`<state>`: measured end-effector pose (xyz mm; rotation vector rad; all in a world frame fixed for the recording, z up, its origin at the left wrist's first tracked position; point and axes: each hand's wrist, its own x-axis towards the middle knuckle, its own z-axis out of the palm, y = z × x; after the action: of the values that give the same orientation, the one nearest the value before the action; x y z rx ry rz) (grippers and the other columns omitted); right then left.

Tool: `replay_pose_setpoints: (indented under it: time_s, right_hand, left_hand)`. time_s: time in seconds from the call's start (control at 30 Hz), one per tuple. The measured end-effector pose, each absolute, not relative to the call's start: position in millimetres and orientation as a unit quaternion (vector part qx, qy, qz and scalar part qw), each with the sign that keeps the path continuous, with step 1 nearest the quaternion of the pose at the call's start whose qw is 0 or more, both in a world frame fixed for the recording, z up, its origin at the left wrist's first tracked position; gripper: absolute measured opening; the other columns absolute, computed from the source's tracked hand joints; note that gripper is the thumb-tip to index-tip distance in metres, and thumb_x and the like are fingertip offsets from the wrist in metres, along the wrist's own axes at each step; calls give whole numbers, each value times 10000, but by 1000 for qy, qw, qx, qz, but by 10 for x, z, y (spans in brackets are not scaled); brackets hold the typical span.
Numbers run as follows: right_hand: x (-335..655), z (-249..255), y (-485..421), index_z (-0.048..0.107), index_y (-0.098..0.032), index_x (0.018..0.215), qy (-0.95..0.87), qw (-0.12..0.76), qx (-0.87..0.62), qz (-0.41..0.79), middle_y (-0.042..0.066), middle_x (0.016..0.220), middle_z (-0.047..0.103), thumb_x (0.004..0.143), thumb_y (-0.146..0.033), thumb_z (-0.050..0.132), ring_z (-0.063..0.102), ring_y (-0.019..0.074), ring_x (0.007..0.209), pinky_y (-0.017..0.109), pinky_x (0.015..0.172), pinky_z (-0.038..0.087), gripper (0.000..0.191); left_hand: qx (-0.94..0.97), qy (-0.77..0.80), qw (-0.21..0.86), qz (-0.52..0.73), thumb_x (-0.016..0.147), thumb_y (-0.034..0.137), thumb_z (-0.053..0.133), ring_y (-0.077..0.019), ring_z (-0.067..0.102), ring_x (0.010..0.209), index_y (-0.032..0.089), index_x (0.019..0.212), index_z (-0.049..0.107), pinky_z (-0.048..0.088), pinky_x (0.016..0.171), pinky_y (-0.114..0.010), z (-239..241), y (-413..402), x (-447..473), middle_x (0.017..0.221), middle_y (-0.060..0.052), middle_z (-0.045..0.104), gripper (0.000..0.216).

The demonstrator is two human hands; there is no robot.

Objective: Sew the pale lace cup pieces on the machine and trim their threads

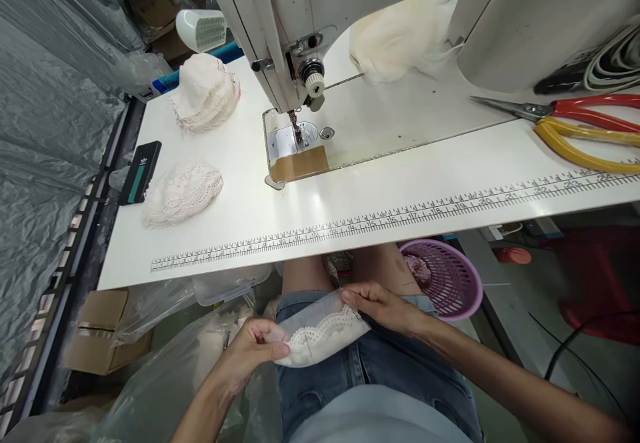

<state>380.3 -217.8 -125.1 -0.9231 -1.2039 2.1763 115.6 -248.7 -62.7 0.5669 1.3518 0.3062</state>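
Over my lap I hold a white piece of lace-trimmed fabric (pixel 325 336), sheer along its upper side and with a scalloped lace band across it. My left hand (pixel 255 349) pinches its left end between thumb and fingers. At the upper right end, my right hand (pixel 377 303) grips the same piece with the thumb on top. Beyond the table edge stands a sewing machine (pixel 295 56), its needle area above the metal plate. No fabric lies under the presser foot.
On the white table (pixel 240 209) are a lace pile (pixel 183 193), a stack of pale pieces (pixel 207 93), a dark phone-like case (pixel 141 173) and red-and-yellow-handled scissors (pixel 575 119). A printed ruler runs along the front edge. A purple basket (pixel 465 283) stands below, right.
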Motion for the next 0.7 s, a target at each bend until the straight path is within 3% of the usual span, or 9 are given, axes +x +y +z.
replay_pose_setpoints:
  time_s: [0.07, 0.23, 0.4, 0.5, 0.63, 0.7]
  right_hand:
    - [3815, -1251, -2175, 665, -136, 849, -451, 240, -327, 795, 25, 743, 599, 832, -623, 428, 537, 155, 719, 287, 687, 408, 542]
    - [3804, -1264, -2176, 643, -151, 943, -457, 214, -324, 800, 5, 738, 593, 708, -557, 642, 539, 138, 676, 253, 620, 428, 470]
    - [3803, -1232, -2164, 633, -155, 970, -446, 198, -331, 808, 24, 807, 636, 689, -488, 692, 579, 152, 728, 266, 671, 448, 440]
    - [3831, -1200, -2145, 635, -158, 1018, -434, 191, -309, 824, 43, 843, 658, 744, -534, 624, 599, 182, 788, 301, 715, 458, 465]
    - [3876, -1181, -2117, 677, -151, 964, -430, 220, -300, 823, 74, 928, 665, 831, -609, 454, 577, 231, 979, 368, 896, 407, 526]
    - [3893, -1185, -2109, 685, -145, 950, -436, 212, -296, 823, 79, 921, 664, 851, -648, 358, 584, 226, 951, 367, 903, 402, 608]
  left_hand:
    - [254, 611, 737, 138, 541, 293, 832, -121, 598, 601, 129, 685, 728, 442, 597, -202, -633, -2492, 1155, 646, -47, 698, 242]
    - [239, 625, 728, 149, 487, 306, 853, -113, 586, 558, 123, 663, 721, 431, 568, -198, -641, -2496, 1158, 611, -42, 689, 286]
    - [233, 630, 725, 149, 476, 307, 858, -103, 583, 544, 132, 658, 719, 430, 559, -188, -629, -2489, 1154, 602, -32, 687, 288]
    - [239, 630, 724, 148, 475, 318, 857, -115, 591, 557, 132, 660, 720, 437, 562, -196, -624, -2480, 1150, 612, -38, 688, 297]
    - [246, 626, 726, 142, 486, 321, 853, -118, 591, 560, 135, 663, 722, 440, 565, -199, -626, -2470, 1136, 609, -38, 684, 288]
    - [248, 622, 729, 142, 492, 324, 850, -116, 590, 560, 139, 662, 723, 439, 565, -197, -628, -2466, 1129, 609, -35, 684, 282]
